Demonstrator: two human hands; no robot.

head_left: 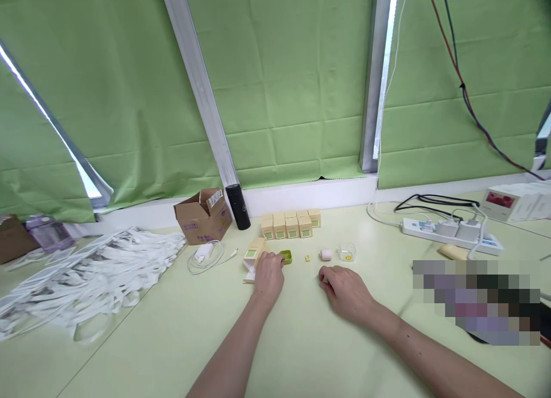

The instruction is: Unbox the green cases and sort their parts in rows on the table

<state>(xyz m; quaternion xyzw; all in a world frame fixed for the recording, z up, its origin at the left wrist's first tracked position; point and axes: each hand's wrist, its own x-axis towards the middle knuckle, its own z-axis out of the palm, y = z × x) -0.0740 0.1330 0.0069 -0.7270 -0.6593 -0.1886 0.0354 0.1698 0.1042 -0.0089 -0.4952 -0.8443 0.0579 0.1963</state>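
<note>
My left hand (269,275) is closed, its fingertips at the left side of a small green tray (287,257). Partly behind that hand, an opened beige carton (253,253) with a green label stands on the table, its white inside showing. My right hand (345,290) rests on the tabletop with fingers curled in, and I see nothing in it. Beyond it, from left to right, lie a tiny yellow piece (307,258), a small pale pink cylinder (326,254) and a clear plastic container (346,252) with something yellow at its base.
Several beige cartons (287,225) stand in a row at the back. Further left are a black bottle (238,207), a cardboard box (204,220), a white charger (204,252) and white straps (107,266). A power strip (451,235) with cables lies at right.
</note>
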